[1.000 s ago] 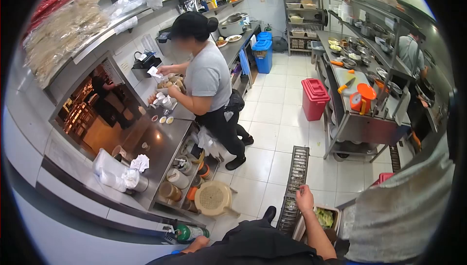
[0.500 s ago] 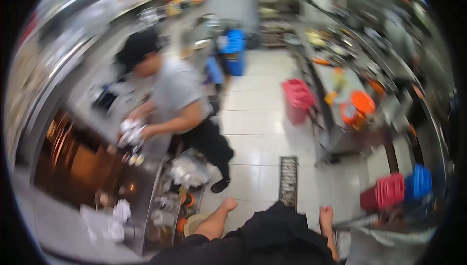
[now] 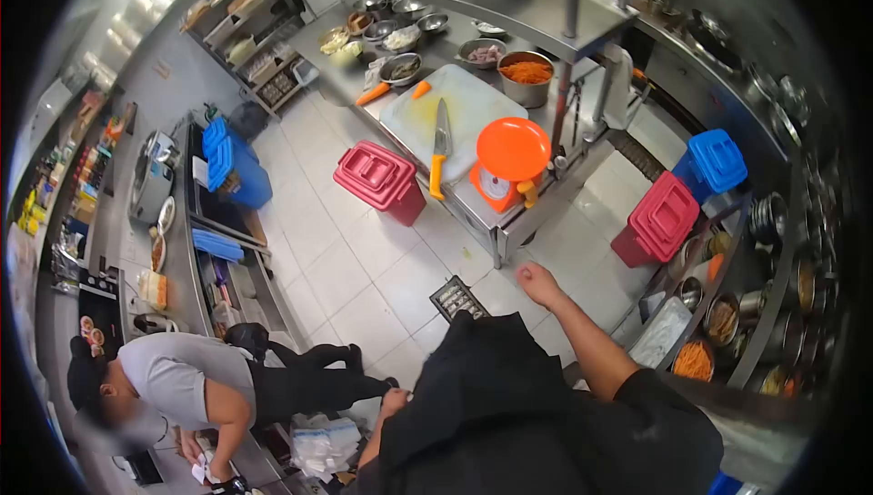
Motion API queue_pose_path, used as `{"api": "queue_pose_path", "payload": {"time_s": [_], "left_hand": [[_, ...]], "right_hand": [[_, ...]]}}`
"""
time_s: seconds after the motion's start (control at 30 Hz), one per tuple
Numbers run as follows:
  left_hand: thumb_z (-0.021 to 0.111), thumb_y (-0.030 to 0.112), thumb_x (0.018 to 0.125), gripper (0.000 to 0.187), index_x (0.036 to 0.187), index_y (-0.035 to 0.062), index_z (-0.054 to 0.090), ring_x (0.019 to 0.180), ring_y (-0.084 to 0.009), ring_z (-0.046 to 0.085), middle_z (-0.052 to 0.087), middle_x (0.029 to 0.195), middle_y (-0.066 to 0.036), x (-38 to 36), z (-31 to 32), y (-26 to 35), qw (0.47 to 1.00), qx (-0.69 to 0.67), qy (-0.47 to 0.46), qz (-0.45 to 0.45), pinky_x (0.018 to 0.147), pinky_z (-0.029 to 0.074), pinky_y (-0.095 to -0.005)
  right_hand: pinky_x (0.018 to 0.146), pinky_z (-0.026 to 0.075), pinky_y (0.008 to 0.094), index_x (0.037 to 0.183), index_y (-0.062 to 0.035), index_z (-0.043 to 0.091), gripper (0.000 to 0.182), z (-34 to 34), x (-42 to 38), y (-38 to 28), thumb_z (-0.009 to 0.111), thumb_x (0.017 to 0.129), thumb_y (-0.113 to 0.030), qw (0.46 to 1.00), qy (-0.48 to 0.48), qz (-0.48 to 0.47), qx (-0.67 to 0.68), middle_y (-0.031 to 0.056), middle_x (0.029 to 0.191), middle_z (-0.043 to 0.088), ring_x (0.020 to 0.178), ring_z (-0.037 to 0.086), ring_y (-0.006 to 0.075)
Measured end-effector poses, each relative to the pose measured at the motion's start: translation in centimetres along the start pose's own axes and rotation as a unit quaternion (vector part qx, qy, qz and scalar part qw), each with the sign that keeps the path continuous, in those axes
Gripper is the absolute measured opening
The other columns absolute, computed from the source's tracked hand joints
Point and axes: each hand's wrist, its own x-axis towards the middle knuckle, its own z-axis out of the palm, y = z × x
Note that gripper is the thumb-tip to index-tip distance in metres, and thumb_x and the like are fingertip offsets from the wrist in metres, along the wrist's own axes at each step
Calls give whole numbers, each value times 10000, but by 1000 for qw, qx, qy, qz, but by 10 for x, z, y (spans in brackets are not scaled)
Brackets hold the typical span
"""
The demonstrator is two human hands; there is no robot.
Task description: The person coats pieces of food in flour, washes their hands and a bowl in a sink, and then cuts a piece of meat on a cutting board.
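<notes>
My left hand (image 3: 395, 401) hangs at the left side of my black apron (image 3: 473, 386), its fingers curled closed, with nothing plainly visible in them. Farther forward, my right hand (image 3: 538, 284) is loosely closed and empty in the air, just short of a steel table (image 3: 498, 233). On that table, a knife (image 3: 443, 136) with a yellow handle lies on a white cutting board (image 3: 409, 122). Beside the board stands an orange scale (image 3: 494, 188) with a round orange pan (image 3: 513, 149). Neither hand touches these things.
A person (image 3: 191, 372) in a grey shirt bends over the left counter. Lidded red bins (image 3: 379, 179) (image 3: 657, 218) and blue bins (image 3: 238, 168) (image 3: 716, 163) stand on the floor. A pot of shredded carrot (image 3: 526, 72) is on the table; shelves of bowls line the right.
The view has turned right, bringing the cutting table to the centre and the other person to the lower left. My right hand has come up and forward; my left hand stays low.
</notes>
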Motion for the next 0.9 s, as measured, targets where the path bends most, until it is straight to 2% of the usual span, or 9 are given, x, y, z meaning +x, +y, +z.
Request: {"api": "queue_pose_path", "payload": {"time_s": [0.07, 0.1, 0.17, 0.3, 0.4, 0.53, 0.6, 0.73, 0.9], "left_hand": [[690, 310, 848, 260, 982, 93, 740, 745, -261, 697, 737, 865, -88, 31, -5, -21, 865, -349, -41, -358, 736, 584, -415], [683, 313, 865, 265, 983, 82, 734, 731, -234, 687, 731, 848, -84, 37, -23, -20, 905, -280, 1, -320, 730, 582, -400], [680, 321, 889, 288, 994, 57, 725, 732, -185, 677, 713, 793, -74, 61, -91, 8, 820, -406, 6, -403, 711, 576, -390], [678, 254, 874, 269, 965, 4, 715, 707, -196, 671, 697, 753, -92, 129, -103, -58, 883, -258, 28, -391, 671, 579, -400], [672, 239, 870, 267, 925, -20, 711, 683, -198, 662, 682, 754, -101, 173, -147, -100, 858, -343, 42, -379, 656, 581, -388], [655, 186, 870, 253, 1016, -18, 693, 677, -215, 634, 640, 763, -98, 248, -196, -208, 979, -129, -95, -130, 602, 576, -357], [646, 160, 869, 256, 1060, -6, 689, 743, -250, 681, 673, 797, -141, 292, -242, -219, 746, -501, 40, -436, 642, 578, -369], [613, 160, 899, 246, 1044, -21, 693, 858, -268, 695, 726, 916, -178, 414, -334, -275, 883, -303, 187, -306, 767, 550, -397], [625, 200, 940, 262, 1037, -38, 675, 782, -234, 667, 705, 874, -151, 574, -520, -204, 885, -345, 296, -97, 746, 540, -372]], "right_hand": [[757, 520, 329, 1132, -60, 656, 264, -8, 41, -49, 664, 952, -254, 995, -87, -6, 51, 91, 903, 678, 844, 642, 174], [762, 515, 317, 1141, -55, 658, 268, -9, 56, -76, 664, 961, -254, 988, -129, -7, 80, 77, 904, 670, 844, 628, 153], [761, 509, 302, 1140, -40, 651, 271, -6, 85, -124, 660, 973, -254, 985, -156, -40, 63, 48, 890, 656, 830, 600, 128], [754, 506, 303, 1189, -28, 617, 331, 25, 143, -183, 677, 960, -258, 987, -144, -61, 37, 55, 873, 636, 788, 591, 143], [807, 533, 409, 1257, -24, 557, 430, 61, 192, -207, 685, 915, -250, 995, -6, -92, -45, 165, 1001, 642, 897, 651, 315], [875, 523, 466, 1330, -47, 501, 536, 96, 237, -236, 710, 870, -226, 964, 136, -44, -225, 194, 1148, 582, 1018, 621, 385], [905, 516, 483, 1358, -55, 486, 585, 98, 266, -256, 726, 854, -227, 940, 173, -38, -291, 204, 1206, 557, 1079, 601, 399], [933, 513, 490, 1480, -47, 393, 736, 102, 296, -263, 730, 853, -236, 924, 159, 100, -332, 238, 1230, 544, 1098, 591, 404], [918, 520, 502, 1520, -52, 330, 762, 97, 317, -260, 699, 883, -249, 928, 189, 202, -250, 249, 1200, 572, 1077, 614, 421]]}}
